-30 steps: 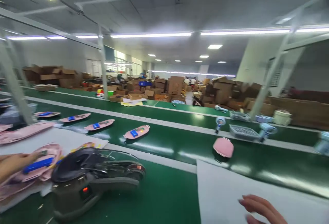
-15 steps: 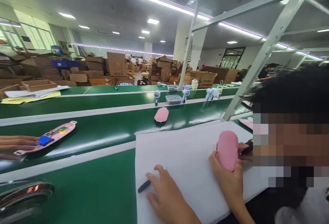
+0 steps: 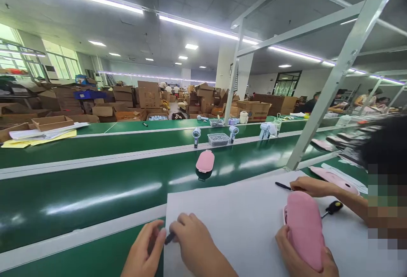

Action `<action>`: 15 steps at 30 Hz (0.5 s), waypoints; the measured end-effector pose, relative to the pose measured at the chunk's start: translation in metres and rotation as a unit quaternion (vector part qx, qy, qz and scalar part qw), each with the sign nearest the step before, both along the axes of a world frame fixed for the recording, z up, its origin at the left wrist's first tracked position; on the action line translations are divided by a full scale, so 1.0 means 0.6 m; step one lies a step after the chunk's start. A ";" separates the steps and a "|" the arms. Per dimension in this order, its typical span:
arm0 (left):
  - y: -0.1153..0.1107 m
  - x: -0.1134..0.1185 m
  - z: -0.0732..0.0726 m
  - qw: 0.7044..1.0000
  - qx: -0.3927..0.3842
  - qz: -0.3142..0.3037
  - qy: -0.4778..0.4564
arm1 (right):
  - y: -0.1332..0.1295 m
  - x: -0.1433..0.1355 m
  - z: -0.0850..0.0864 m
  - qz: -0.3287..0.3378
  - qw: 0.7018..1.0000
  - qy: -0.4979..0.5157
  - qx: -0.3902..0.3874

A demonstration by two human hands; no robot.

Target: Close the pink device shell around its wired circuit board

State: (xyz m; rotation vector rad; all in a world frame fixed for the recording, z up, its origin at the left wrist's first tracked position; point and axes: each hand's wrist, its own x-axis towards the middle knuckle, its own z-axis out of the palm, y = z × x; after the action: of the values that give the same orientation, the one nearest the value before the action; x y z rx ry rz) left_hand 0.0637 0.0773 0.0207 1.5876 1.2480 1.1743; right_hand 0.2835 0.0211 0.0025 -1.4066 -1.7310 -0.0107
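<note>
My left hand [image 3: 144, 249] is at the bottom, left of the white sheet [image 3: 235, 209], its fingers bent with a gap between thumb and fingers and nothing visible between them. Just right of it, over the sheet's left edge, my right hand [image 3: 193, 243] pinches a small black-handled tool [image 3: 170, 238]. The tool's handle end points toward my left fingertips; its other end is hidden by my right hand. On the belt beyond the sheet lies a pink oval shell [image 3: 205, 161].
At right, a co-worker's hand [image 3: 294, 253] holds a pink case [image 3: 305, 226]; another hand [image 3: 313, 186] touches a black tool [image 3: 282, 186]. A screwdriver [image 3: 333, 207] lies nearby. A metal post [image 3: 330, 88] rises behind. Small fans and a clear tray [image 3: 218, 139] stand farther back.
My left hand has come into view, and my right hand has closed on the black-handled tool. The hand and open pink shell at far left are gone. The co-worker's hand has moved off the screwdriver.
</note>
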 end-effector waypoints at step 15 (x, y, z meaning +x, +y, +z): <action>0.108 0.075 -0.107 0.968 -0.093 0.088 -0.218 | 0.220 -0.130 -0.092 0.086 0.931 0.325 -0.145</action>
State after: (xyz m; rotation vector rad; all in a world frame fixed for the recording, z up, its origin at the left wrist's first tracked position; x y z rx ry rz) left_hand 0.1088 0.1418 -0.0435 1.0250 1.1778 1.3815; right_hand 0.2058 0.1530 -0.0528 -1.2588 -1.3116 0.7531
